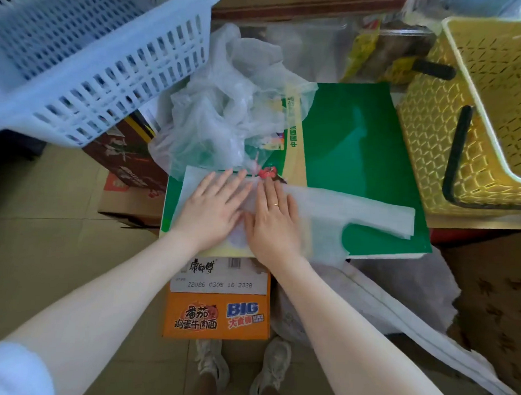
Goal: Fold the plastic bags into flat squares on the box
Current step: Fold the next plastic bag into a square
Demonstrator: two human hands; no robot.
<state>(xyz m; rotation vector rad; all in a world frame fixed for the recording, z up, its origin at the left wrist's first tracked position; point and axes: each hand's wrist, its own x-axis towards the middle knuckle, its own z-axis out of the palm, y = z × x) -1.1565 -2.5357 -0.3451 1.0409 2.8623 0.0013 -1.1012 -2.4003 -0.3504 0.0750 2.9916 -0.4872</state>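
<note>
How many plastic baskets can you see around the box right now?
2: a blue basket at upper left, and a yellow basket with black handles at upper right. Others may lie out of frame.

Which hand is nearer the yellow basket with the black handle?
Right. The right hand lies flat on the white bag mid-box, on the side toward the yellow basket; the left hand presses the bag farther left, beyond it.
</note>
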